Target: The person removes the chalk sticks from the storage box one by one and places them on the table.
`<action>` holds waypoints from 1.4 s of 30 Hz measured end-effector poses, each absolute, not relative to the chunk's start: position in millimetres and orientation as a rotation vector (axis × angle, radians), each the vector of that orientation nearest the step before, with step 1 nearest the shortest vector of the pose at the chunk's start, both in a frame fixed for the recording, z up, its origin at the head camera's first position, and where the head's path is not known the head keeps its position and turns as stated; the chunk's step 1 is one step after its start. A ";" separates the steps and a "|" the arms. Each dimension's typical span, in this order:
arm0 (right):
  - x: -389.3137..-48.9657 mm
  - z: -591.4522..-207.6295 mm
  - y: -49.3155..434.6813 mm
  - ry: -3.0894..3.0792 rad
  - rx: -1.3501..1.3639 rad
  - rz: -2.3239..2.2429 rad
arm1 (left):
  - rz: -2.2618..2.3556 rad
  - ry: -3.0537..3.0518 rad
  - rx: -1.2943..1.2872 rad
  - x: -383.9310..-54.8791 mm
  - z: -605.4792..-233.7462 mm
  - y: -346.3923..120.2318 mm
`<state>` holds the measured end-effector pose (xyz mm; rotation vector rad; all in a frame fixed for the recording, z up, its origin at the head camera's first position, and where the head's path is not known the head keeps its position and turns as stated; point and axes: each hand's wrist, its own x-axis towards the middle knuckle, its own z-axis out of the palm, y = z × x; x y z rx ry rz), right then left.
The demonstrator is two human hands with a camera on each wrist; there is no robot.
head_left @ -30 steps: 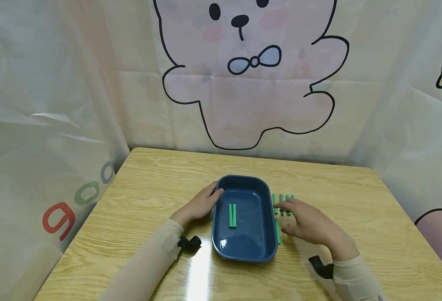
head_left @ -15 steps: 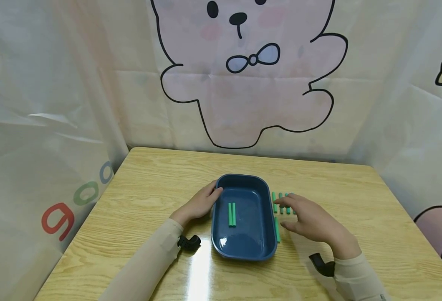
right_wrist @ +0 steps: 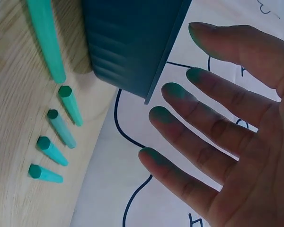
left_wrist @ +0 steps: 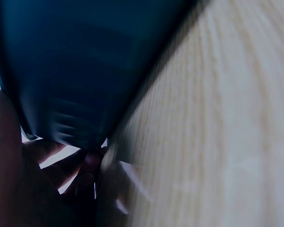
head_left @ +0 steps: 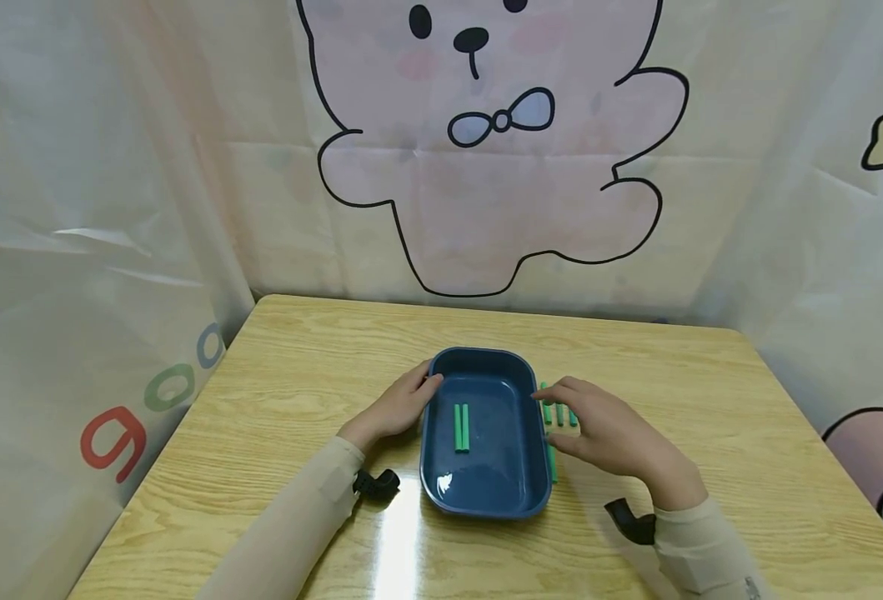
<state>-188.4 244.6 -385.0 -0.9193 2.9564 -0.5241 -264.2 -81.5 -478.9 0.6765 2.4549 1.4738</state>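
My left hand (head_left: pixel 396 406) grips the left wall of a deep blue rectangular tray (head_left: pixel 497 471), its thumb over the rim and fingers along the outside. Two green sticks (head_left: pixel 461 429) lie side by side on the tray floor. My right hand (head_left: pixel 599 425) hovers at the tray's right rim with spread fingers and nothing in its grasp. In the right wrist view its fingertips (right_wrist: pixel 162 115) look green. Below it on the table, several six-sided green sticks (right_wrist: pixel 61 127) lie in a row, with a longer-looking one (right_wrist: pixel 49 45) nearer the tray; the hand partly hides them in the head view.
The wooden table (head_left: pixel 321 367) ends at a cloth backdrop (head_left: pixel 276 200) with a cartoon bear behind and plain curtain at both sides. A black wrist mount (head_left: pixel 377 485) sits by the left sleeve, another black mount (head_left: pixel 630 522) by the right.
My right hand has shifted slightly left, so its fingertips now overlap the tray's right rim. The left hand and the tray stay in place.
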 end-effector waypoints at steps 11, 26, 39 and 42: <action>-189.4 -384.2 234.1 2.944 -0.906 -0.527 | 1.471 2.461 0.667 -262.7 -478.6 -81.9; -192.7 -390.8 216.4 2.953 -0.966 -0.493 | 1.478 2.455 0.674 -262.8 -480.2 -82.6; -194.6 -396.1 206.0 2.914 -0.976 -0.501 | 1.479 2.453 0.674 -264.1 -481.2 -82.2; -195.5 -398.0 204.1 2.915 -0.983 -0.494 | 1.476 2.455 0.662 -263.2 -480.6 -82.2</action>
